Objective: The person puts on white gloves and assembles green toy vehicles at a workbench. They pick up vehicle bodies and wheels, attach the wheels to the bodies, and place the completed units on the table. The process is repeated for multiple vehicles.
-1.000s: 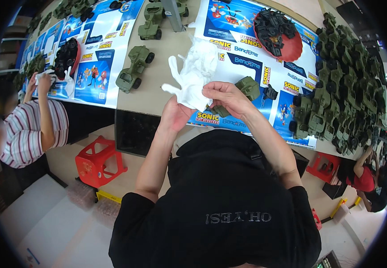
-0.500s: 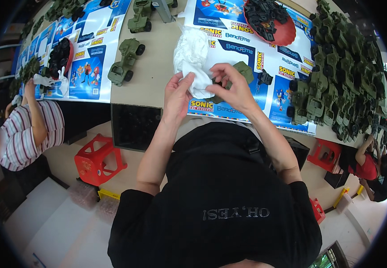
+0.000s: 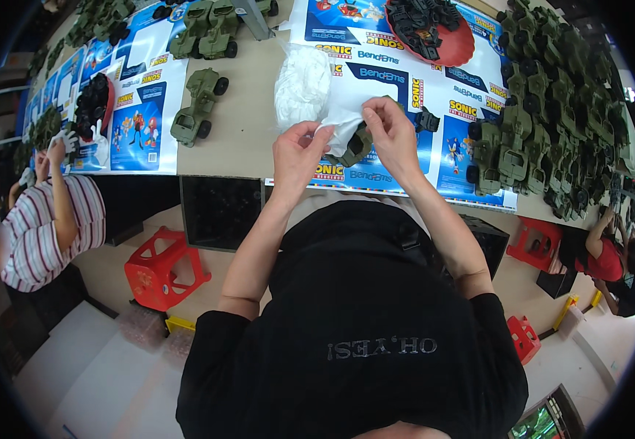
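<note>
Left hand [image 3: 297,155] raised over the table edge, fingers curled, thumb and forefinger pinched on the corner of a thin white plastic bag [image 3: 341,123]. Right hand [image 3: 389,132] just beside it, fingertips closed on the same bag from the other side. Olive-green plastic toy truck [image 3: 354,148] sitting partly inside the bag mouth, between the two hands, over the printed blue-and-white cardboard sheet [image 3: 442,157] at the near table edge. Crumpled heap of white plastic bags [image 3: 301,84] lying just behind the left hand, touching the held bag.

Beige tabletop [image 3: 248,124] bare between the sheets. Single green toy truck with black wheels [image 3: 199,107] standing alone, well left of the hands. Dense stack of green toy trucks [image 3: 551,139] filling the right side of the table. Shallow red round tray [image 3: 434,29] of dark plastic parts at the far edge, behind the right hand.

Red plastic stool [image 3: 165,269] on the floor under the table, left of the forearm. Second person in a striped shirt [image 3: 46,234] at far left, arm lifted to the table.
</note>
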Demonstrator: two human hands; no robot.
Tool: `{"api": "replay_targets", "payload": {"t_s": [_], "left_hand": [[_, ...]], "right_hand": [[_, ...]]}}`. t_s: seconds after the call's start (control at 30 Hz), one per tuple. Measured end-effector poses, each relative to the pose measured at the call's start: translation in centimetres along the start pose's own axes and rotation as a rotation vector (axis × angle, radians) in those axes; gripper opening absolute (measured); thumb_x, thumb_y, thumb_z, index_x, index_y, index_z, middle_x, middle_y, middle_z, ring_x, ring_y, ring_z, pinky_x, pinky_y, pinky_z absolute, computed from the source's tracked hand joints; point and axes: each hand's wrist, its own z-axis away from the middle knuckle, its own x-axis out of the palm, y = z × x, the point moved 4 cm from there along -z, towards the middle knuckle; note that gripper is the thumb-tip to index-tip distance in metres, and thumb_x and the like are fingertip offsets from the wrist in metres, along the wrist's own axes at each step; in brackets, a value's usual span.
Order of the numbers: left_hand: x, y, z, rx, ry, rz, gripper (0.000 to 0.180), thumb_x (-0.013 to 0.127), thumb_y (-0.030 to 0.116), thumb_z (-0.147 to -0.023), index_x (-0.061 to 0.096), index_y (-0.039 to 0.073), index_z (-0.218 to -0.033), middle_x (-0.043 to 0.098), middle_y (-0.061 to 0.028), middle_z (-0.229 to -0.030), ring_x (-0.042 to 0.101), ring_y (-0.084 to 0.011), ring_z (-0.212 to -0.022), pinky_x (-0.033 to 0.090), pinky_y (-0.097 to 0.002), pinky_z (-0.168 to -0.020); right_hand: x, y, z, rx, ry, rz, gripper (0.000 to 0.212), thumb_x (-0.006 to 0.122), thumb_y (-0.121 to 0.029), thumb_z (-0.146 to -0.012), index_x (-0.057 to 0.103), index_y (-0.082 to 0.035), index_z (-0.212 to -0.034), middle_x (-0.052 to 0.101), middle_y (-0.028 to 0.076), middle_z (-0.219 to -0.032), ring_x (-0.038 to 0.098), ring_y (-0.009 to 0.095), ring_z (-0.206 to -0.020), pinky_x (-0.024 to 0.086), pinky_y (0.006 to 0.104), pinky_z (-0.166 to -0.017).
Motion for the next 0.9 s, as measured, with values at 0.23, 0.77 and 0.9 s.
{"api": "replay_targets", "payload": {"t_s": [0.23, 0.77, 0.9], "left_hand": [[2.5, 3.8, 0.7, 0.414, 0.097, -0.257, 0.017, 0.068, 0.012, -0.085, 0.067, -0.002, -0.094, 0.064, -0.0067, -0.074, 0.061, -0.0155, -0.063, 0.048, -0.027, -0.057], [10.1, 4.8, 4.5, 0.968, -0.265, -0.147, 0.016, 0.066, -0.001, -0.079, 0.061, 0.002, -0.093, 0.054, -0.0105, -0.074, 0.055, -0.0268, -0.062, 0.045, -0.0359, -0.055], [10.4, 4.8, 4.0, 1.038, -0.181, -0.315, 0.016, 0.065, 0.001, -0.081, 0.059, 0.004, -0.096, 0.052, -0.011, -0.074, 0.056, -0.0291, -0.065, 0.045, -0.038, -0.057]], "right_hand": [[0.4, -2.6, 1.7, -0.399, -0.173, 0.386, 0.011, 0.061, -0.007, -0.085, 0.065, -0.003, -0.095, 0.066, 0.014, -0.083, 0.064, 0.03, -0.072, 0.048, 0.0338, -0.059], [-7.8, 5.0, -1.0, 0.511, 0.011, -0.848, 0.025, 0.061, -0.007, -0.089, 0.061, 0.006, -0.109, 0.065, 0.015, -0.106, 0.066, 0.021, -0.09, 0.056, 0.0335, -0.08], [-8.7, 5.0, -1.2, 0.406, 0.203, -0.606, 0.024, 0.058, -0.002, -0.088, 0.061, 0.007, -0.11, 0.066, 0.015, -0.105, 0.066, 0.02, -0.092, 0.056, 0.0327, -0.079]]}}
